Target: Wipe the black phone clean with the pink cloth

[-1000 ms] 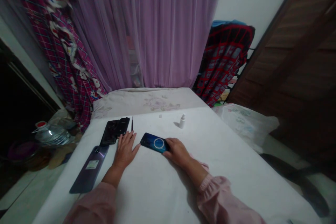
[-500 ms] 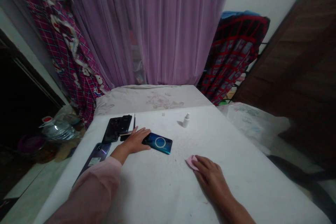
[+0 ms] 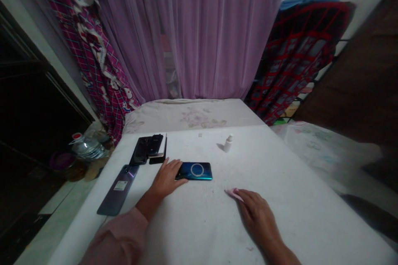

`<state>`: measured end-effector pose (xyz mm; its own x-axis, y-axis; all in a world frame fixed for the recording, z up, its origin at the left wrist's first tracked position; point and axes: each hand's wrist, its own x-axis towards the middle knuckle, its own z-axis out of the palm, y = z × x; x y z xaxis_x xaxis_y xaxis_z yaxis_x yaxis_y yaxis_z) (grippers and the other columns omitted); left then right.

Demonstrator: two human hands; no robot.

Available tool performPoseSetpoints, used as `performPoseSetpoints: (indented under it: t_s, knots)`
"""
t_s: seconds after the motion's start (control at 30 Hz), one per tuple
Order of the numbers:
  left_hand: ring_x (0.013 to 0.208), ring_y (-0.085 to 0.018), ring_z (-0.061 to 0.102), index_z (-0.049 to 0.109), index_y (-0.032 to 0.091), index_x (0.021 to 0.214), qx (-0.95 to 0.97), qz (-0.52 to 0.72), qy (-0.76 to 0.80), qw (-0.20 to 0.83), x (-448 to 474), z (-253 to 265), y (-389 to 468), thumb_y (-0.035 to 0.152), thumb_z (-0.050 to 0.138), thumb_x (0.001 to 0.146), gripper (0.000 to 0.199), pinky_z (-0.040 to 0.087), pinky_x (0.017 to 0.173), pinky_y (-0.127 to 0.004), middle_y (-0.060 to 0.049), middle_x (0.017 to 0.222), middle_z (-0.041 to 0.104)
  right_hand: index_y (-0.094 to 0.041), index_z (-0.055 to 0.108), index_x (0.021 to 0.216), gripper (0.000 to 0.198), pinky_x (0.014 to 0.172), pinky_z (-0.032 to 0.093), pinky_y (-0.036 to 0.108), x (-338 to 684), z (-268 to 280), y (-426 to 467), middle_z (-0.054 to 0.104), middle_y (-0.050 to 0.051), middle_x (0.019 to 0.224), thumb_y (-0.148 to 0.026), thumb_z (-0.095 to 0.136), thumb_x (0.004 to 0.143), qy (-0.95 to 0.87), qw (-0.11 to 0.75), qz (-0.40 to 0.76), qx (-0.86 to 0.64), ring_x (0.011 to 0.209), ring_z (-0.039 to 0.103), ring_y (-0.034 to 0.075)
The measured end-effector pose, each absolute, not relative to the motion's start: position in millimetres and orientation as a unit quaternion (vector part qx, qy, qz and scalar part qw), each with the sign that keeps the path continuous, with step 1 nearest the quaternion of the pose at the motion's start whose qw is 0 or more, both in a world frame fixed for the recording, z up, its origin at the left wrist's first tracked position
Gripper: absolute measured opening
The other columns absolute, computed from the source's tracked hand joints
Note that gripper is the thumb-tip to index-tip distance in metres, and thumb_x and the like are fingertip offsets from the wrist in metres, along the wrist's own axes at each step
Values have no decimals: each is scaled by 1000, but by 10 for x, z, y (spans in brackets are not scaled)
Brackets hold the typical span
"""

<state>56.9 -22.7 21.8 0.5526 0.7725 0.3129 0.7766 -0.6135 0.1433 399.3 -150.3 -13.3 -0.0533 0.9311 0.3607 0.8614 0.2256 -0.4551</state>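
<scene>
A blue phone (image 3: 202, 171) with a pale ring on its back lies flat on the white-covered table (image 3: 192, 223). My left hand (image 3: 167, 177) grips its left end, thumb along the near edge and fingers along the far one. To the right and nearer me, my right hand (image 3: 255, 211) is closed on a small pink cloth (image 3: 234, 193), low over the table or resting on it. Small specks are scattered on the white cover between the phone and the pink cloth.
A small white spray bottle (image 3: 228, 143) stands beyond the phone. To the left are a purple-grey phone (image 3: 116, 194), a black phone (image 3: 139, 151), and a smaller black phone (image 3: 155, 144) on a white-and-black box (image 3: 158, 159). A tiny pale square (image 3: 200, 135) lies farther back.
The blue phone has turned from slanted to nearly level, with my left hand still on it. My right hand keeps the pink cloth. The whole view has shifted slightly.
</scene>
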Motion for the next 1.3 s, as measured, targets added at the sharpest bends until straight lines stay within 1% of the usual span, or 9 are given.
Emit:
performPoseSetpoints:
  t_s: [0.17, 0.3, 0.4, 0.6, 0.73, 0.83, 0.97, 1.13, 1.3]
  knots:
    - [112, -31, 61, 57, 16, 122, -857, -201, -474, 21, 887, 214, -469, 58, 60, 84, 57, 32, 110, -55, -16, 118, 67, -21, 65, 118, 39, 89, 53, 40, 3852, -4, -1163, 70, 10, 114, -38, 43, 91, -620, 406, 89, -666, 102, 65, 25]
    - [113, -32, 59, 53, 18, 126, -851, -217, -478, 7, 1042, 186, -665, 55, 65, 82, 59, 33, 108, -56, -15, 121, 64, -18, 67, 115, 38, 97, 47, 40, 3622, 168, -766, 68, 11, 114, -29, 40, 91, -605, 469, 59, -640, 108, 60, 23]
    - [114, -33, 57, 52, 19, 126, -852, -232, -469, 3, 1030, 197, -735, 52, 67, 81, 59, 33, 107, -57, -14, 120, 64, -16, 68, 114, 38, 98, 46, 42, 3473, 156, -602, 67, 13, 114, -27, 40, 89, -629, 450, 40, -632, 109, 58, 24]
    - [98, -30, 61, 58, 20, 118, -856, -231, -462, -29, 955, 299, -693, 54, 68, 79, 52, 48, 91, -48, -11, 106, 66, -19, 66, 118, 39, 98, 45, 41, 3401, 31, -612, 65, 11, 121, -30, 40, 93, -663, 369, 47, -650, 112, 57, 24]
    - [108, -32, 60, 56, 20, 125, -872, -247, -423, -5, 875, 234, -704, 54, 63, 84, 55, 40, 103, -55, -13, 116, 66, -19, 57, 131, 42, 103, 38, 47, 3354, 113, -660, 55, 11, 138, -33, 40, 96, -719, 270, 44, -639, 131, 44, 29]
    - [121, -33, 54, 58, 21, 126, -883, -241, -402, 14, 816, 166, -754, 44, 58, 90, 43, 37, 105, -57, -13, 127, 63, -20, 52, 136, 44, 107, 29, 55, 3283, 181, -678, 49, 10, 144, -34, 37, 98, -729, 207, 35, -652, 139, 33, 32]
    - [124, -31, 54, 62, 24, 123, -894, -229, -385, 14, 830, 170, -794, 31, 54, 93, 32, 38, 106, -57, -10, 130, 62, -20, 49, 139, 45, 111, 20, 57, 3160, 236, -698, 47, 10, 146, -33, 38, 97, -738, 190, 29, -647, 141, 29, 32]
    - [123, -31, 55, 63, 22, 120, -902, -226, -367, 11, 881, 242, -791, 28, 54, 93, 30, 35, 108, -58, -8, 125, 66, -21, 49, 139, 45, 114, 14, 55, 3007, 284, -740, 47, 8, 146, -35, 40, 97, -783, 181, 54, -593, 141, 28, 30]
    - [120, -31, 57, 60, 21, 123, -904, -230, -361, -19, 907, 249, -746, 35, 60, 90, 37, 37, 107, -57, -12, 125, 65, -20, 48, 139, 46, 113, 19, 57, 3068, 262, -715, 46, 9, 147, -35, 42, 96, -780, 178, 55, -598, 141, 31, 31]
